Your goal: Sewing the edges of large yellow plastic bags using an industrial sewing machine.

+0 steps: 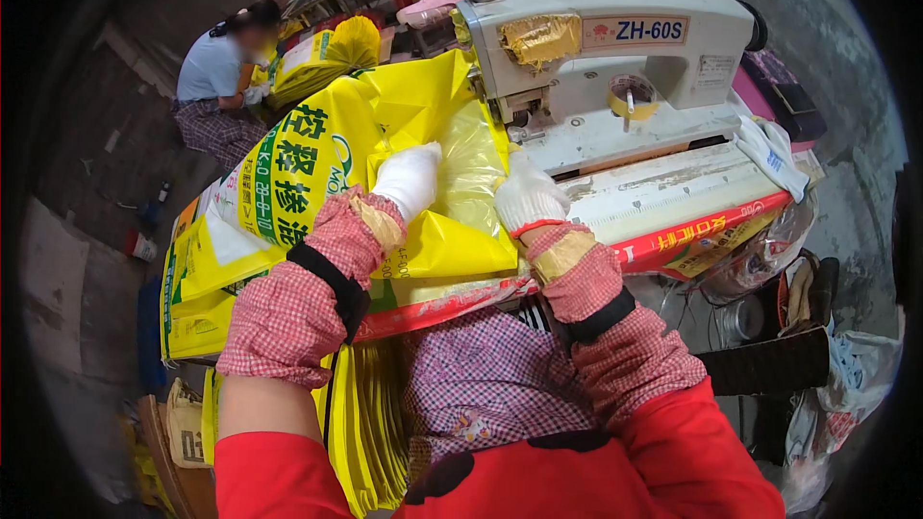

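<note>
So, head view: the left hand (409, 181), in a white knit glove mid-frame, has fingers curled tight on a big yellow printed plastic sack (332, 163) sprawled across centre-left. The right hand (531, 194), gloved likewise, pinches its right edge, near a bulky off-white metal machine (615, 14), upper right.

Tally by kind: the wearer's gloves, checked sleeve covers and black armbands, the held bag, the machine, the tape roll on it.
White gloves: 2
Checked sleeve covers: 2
Black armbands: 2
Yellow bag: 1
White machine: 1
Tape roll: 1
Total: 9
</note>
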The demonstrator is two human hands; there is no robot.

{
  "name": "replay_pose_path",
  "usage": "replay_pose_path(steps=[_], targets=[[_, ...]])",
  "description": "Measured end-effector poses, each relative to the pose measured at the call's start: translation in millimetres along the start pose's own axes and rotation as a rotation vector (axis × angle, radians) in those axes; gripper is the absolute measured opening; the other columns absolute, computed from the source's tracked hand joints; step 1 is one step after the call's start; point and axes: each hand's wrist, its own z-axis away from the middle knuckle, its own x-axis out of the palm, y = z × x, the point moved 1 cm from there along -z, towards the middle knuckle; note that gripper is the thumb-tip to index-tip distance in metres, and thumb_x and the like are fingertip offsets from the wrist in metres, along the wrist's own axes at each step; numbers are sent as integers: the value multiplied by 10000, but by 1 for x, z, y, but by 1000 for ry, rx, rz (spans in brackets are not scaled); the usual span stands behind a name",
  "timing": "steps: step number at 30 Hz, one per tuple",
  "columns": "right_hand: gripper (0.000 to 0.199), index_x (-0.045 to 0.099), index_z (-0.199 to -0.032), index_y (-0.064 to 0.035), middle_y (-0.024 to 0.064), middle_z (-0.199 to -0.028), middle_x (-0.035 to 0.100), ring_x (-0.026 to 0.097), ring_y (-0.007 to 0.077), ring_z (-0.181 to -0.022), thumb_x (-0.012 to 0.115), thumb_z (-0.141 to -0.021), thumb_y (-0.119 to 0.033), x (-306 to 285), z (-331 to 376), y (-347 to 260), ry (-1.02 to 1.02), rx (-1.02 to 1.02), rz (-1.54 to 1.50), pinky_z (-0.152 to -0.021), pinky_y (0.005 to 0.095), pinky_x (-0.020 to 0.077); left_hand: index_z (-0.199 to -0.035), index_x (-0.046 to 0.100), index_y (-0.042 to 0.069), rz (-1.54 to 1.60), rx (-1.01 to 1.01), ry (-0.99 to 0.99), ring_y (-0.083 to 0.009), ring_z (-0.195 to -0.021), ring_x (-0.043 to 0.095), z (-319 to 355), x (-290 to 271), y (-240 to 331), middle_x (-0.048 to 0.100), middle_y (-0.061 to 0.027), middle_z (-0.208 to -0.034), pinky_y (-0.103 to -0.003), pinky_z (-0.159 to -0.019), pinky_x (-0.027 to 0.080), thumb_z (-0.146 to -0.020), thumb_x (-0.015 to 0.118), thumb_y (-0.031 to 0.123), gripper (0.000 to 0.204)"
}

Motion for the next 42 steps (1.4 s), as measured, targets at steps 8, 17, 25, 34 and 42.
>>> replay_pose_path(steps=[8, 17, 25, 34, 42], targets=[[521, 413, -1279, -133, 199, -1105, 580, 553, 370, -1013, 516, -787, -271, -2, 7, 10, -59, -22, -168, -848, 427, 426, -919, 613, 46, -191, -31, -75, -327, -899, 612, -12, 18, -5, 633, -163, -943, -410, -746, 489, -820, 450, 89, 195], [484, 514, -1160, -44, 221, -1023, 605, 576, 367, -962, 583, -739, -273, 8, 25, 24, -5, -41, -558, -818, 411, 446, -929, 569, -7, 315, 354, 328, -338, -884, 564, 0, -7, 25, 586, -178, -932, -362, -775, 455, -656, 744, 208, 390], [367, 589, -1043, -5, 156, -949, 643, 608, 273, -866, 596, -745, -218, 45, 13, 42, -372, -133, -1066, -766, 341, 462, -890, 600, 49, 367, 98, 38, -313, -824, 608, -36, -5, 39, 636, -157, -831, -385, -729, 466, -705, 701, 256, 296], [364, 558, -1056, 30, 120, -992, 630, 606, 235, -816, 586, -833, -257, 30, 16, 33, -535, -38, -1535, -761, 325, 470, -867, 639, 89, 379, 2, 211, -318, -908, 562, -14, 28, 36, 596, -142, -946, -362, -806, 443, -747, 640, 222, 180], [395, 512, -1170, -43, 136, -1098, 600, 593, 296, -914, 511, -900, -332, 41, -30, 39, -542, 400, -1623, -873, 409, 459, -976, 650, 135, 162, 259, 138, -311, -912, 519, 13, 20, 53, 547, -134, -920, -373, -785, 424, -800, 513, 128, 223]])
